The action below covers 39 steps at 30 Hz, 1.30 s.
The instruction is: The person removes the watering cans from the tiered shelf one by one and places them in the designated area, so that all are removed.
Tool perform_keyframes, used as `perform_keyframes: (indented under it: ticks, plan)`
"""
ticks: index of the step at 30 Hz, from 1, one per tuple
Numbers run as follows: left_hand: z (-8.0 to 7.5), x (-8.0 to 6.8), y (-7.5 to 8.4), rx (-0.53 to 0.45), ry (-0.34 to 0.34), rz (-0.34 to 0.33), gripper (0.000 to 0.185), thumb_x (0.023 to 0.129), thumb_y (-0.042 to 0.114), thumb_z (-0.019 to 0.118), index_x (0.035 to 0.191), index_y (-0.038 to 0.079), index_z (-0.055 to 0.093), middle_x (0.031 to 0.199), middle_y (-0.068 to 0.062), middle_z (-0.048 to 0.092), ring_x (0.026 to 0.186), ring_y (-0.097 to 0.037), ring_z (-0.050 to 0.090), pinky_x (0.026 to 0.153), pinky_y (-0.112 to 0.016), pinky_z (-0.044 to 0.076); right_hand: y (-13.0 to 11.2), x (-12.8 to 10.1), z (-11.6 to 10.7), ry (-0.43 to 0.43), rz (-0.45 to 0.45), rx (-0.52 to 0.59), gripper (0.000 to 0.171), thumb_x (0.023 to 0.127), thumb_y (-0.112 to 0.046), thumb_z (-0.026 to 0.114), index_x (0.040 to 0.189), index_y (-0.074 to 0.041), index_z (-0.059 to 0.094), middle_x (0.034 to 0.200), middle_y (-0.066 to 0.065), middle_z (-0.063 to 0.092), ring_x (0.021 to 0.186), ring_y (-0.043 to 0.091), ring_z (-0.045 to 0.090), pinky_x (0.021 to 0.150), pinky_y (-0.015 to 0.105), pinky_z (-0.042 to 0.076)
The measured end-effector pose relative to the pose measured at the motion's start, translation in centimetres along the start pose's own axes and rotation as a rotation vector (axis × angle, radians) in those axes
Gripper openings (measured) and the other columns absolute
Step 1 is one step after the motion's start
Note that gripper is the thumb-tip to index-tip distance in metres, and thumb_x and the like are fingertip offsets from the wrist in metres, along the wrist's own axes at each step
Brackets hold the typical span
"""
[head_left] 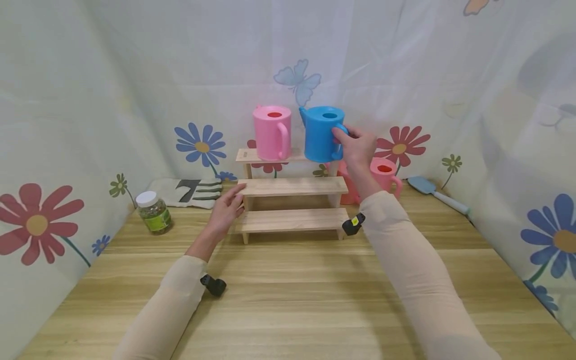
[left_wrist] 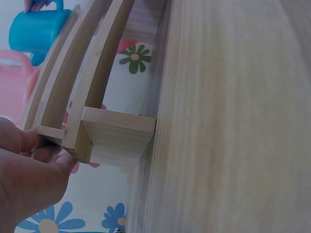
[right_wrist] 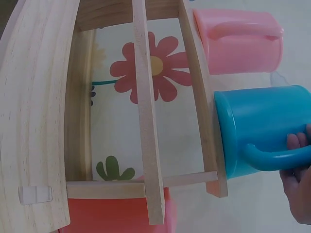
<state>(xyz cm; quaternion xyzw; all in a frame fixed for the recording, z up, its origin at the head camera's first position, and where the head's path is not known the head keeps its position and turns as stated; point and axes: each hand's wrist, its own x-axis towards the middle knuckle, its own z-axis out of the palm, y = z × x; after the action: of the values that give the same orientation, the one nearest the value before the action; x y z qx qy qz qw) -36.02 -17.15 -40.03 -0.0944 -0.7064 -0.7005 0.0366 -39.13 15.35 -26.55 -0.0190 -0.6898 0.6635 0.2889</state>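
Observation:
A three-tier wooden stand [head_left: 292,186] stands on the table. My right hand [head_left: 360,147] grips the handle of a blue watering can [head_left: 321,135] at the right end of the top tier. In the right wrist view the can's base meets that top board, its spout turned left. Beside it on the same tier, a pink watering can [head_left: 267,135] sits upright, its handle toward me. My left hand [head_left: 225,212] holds the left end of the middle tier; in the left wrist view the thumb and fingers [left_wrist: 60,167] pinch the board's end.
Behind the stand on the right are a pink watering can [head_left: 382,175] and a redder one [head_left: 348,187], partly hidden by my right arm. A light blue trowel [head_left: 438,195] lies far right. On the left are gardening gloves [head_left: 180,192] and a white-lidded jar [head_left: 155,215].

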Motion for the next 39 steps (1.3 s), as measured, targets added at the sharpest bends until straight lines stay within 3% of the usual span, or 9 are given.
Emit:
perform_keyframes:
  ticks: [11, 17, 28, 39]
  plan:
    - [0.1, 0.0, -0.1, -0.009, 0.006, 0.003, 0.038, 0.098, 0.015, 0.040, 0.135, 0.016, 0.044, 0.139, -0.013, 0.034, 0.124, -0.024, 0.035, 0.097, -0.039, 0.036, -0.8, -1.3, -2.2, -0.050, -0.044, -0.009, 0.049, 0.070, -0.048, 0.071, 0.111, -0.021, 0.066, 0.102, -0.002, 0.065, 0.088, 0.015, 0.063, 0.086, 0.037, 0.047]
    - [0.1, 0.2, -0.2, -0.003, -0.007, 0.013, 0.038, 0.097, 0.016, 0.040, 0.135, 0.017, 0.044, 0.140, -0.013, 0.033, 0.125, -0.025, 0.034, 0.098, -0.039, 0.035, -1.2, -2.3, -5.1, -0.046, -0.082, -0.021, 0.046, 0.069, -0.046, 0.072, 0.109, -0.022, 0.068, 0.101, 0.000, 0.066, 0.089, 0.017, 0.063, 0.085, 0.035, 0.048]
    - [-0.2, 0.0, -0.1, -0.001, -0.004, -0.005, 0.039, 0.097, 0.018, 0.041, 0.136, 0.018, 0.043, 0.140, -0.013, 0.033, 0.125, -0.025, 0.033, 0.099, -0.040, 0.034, 0.5, -4.3, -10.9, -0.004, -0.068, -0.006, 0.041, 0.070, -0.034, 0.077, 0.102, -0.010, 0.070, 0.090, 0.007, 0.068, 0.081, 0.019, 0.065, 0.074, 0.029, 0.052]
    - [-0.3, 0.0, 0.0, 0.019, -0.007, -0.002, 0.038, 0.097, 0.020, 0.042, 0.135, 0.019, 0.045, 0.142, -0.010, 0.031, 0.125, -0.026, 0.034, 0.097, -0.039, 0.036, 1.9, -6.1, -15.0, -0.038, -0.015, -0.249, 0.050, 0.072, -0.044, 0.071, 0.108, -0.010, 0.067, 0.092, 0.004, 0.066, 0.088, 0.016, 0.059, 0.082, 0.035, 0.049]
